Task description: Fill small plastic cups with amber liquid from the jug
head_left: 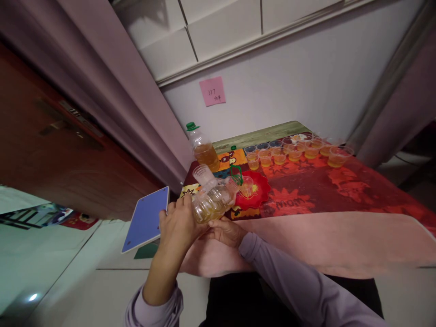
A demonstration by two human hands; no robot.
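Observation:
Both my hands hold a clear plastic jug (pixel 214 200) of amber liquid, tipped on its side with its mouth and green handle ring toward a small clear cup (pixel 247 185). My left hand (pixel 177 225) grips the jug's bottom end. My right hand (pixel 226 230) supports it from beneath. The cup stands on a red plate (pixel 259 195) on the table and holds some amber liquid. Whether liquid is flowing is too blurred to tell.
A second bottle (pixel 203 150) with a green cap stands upright behind the jug. A row of several small cups (pixel 294 152) with amber liquid lines the table's far side. A red patterned cloth (pixel 327 190) covers the table. A blue pad (pixel 146 219) sticks out at the left edge.

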